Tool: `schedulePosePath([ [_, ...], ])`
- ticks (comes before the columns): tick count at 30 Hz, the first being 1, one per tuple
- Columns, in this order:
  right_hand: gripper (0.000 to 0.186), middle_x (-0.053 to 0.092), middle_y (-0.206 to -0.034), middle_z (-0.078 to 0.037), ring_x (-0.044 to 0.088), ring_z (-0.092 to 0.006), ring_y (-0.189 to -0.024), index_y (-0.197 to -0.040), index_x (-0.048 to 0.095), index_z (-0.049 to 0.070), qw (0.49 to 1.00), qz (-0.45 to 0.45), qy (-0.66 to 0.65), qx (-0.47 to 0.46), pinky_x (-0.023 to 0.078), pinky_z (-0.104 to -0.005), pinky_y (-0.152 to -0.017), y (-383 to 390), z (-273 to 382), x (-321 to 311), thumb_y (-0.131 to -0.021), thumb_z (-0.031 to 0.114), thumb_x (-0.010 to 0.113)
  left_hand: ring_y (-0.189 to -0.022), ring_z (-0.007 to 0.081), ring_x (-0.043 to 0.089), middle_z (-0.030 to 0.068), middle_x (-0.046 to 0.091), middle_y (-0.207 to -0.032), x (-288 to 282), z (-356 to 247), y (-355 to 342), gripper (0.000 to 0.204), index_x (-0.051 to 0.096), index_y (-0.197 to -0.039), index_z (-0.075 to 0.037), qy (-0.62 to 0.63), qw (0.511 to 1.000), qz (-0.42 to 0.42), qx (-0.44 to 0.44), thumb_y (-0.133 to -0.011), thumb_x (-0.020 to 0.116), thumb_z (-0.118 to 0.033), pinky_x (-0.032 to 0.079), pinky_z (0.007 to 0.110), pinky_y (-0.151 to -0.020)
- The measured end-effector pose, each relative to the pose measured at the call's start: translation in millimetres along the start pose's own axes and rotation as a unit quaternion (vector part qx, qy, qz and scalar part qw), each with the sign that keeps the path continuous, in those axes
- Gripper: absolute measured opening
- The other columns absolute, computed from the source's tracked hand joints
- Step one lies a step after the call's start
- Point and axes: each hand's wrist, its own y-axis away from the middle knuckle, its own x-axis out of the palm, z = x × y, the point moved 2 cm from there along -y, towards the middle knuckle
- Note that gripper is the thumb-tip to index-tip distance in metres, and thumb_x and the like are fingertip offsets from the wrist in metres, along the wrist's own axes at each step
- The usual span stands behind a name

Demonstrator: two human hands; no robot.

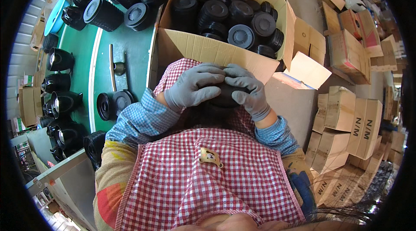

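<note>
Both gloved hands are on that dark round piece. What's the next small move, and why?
I'd probably lift the dark round piece toward the open carton: the left hand and right hand cup it from both sides, and similar black round lids lie in the carton just ahead.

Grey gloves [195,87], red-and-white checked apron [212,187]
</note>
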Motion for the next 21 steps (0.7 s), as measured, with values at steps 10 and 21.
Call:
schedulePosePath([
  [10,0.051,0.063,-0.135,-0.018,0.046,-0.0419,-0.138,-0.117,0.073,0.004,0.996,0.01,0.081,-0.046,0.033,-0.0523,-0.117,8.9,-12.6,3.3,-0.083,0.041,0.08,-0.121,0.0395,0.058,0.0208,0.066,-0.121,-0.5,19.1,5.2,0.031,0.067,-0.119,0.0,-0.033,0.995,0.038,0.082,-0.1,0.056,-0.021,0.046,0.05,-0.106],
  [21,0.057,0.054,-0.142,-0.024,0.047,-0.039,-0.136,-0.142,0.054,0.0,0.999,-0.023,-0.002,0.025,0.032,-0.048,-0.117,-13.9,-15.8,2.9,-0.108,0.042,0.035,-0.15,0.0494,0.022,0.0248,0.031,-0.161,-0.1,-18.9,1.2,0.092,0.032,-0.158,-0.007,-0.155,0.985,0.062,-0.038,-0.096,0.034,-0.075,0.012,0.06,-0.122],
])
